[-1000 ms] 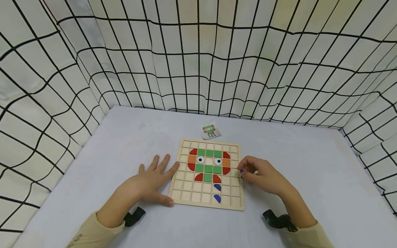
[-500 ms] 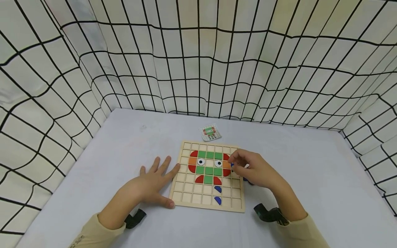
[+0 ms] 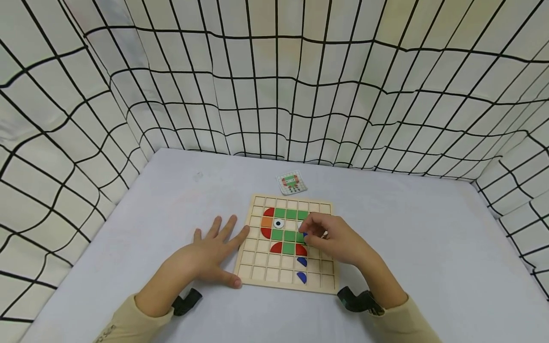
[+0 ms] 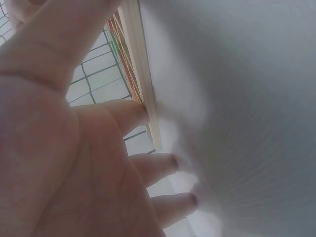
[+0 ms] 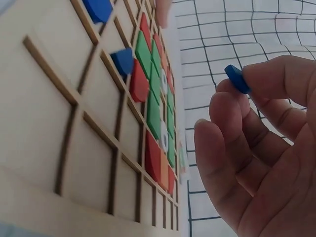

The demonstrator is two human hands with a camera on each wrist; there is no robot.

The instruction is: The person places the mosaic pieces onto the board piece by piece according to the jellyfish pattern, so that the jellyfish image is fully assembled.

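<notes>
A wooden grid board (image 3: 261, 259) lies on the table with green, red and orange tiles on it and a round eye tile (image 3: 279, 223). Two blue half-round tiles (image 3: 302, 261) sit one below the other in the lower rows. Between thumb and index finger my right hand (image 3: 334, 237) pinches another small blue tile (image 5: 237, 79), held above the board and hiding the right part of the pattern. My left hand (image 3: 208, 257) rests with spread fingers at the board's left side, index finger and thumb at its edge (image 4: 143, 74).
Behind the board lies a small pattern card (image 3: 291, 182) printed with a similar figure. White cloth covers the table (image 3: 407, 214). A black net (image 3: 274, 76) over white sheeting encloses the back and sides. Black wrist devices (image 3: 187, 302) stick out below both wrists.
My right hand has moved left with the blue tile, from the board's right edge to over the coloured pattern. The left hand has stayed in place.
</notes>
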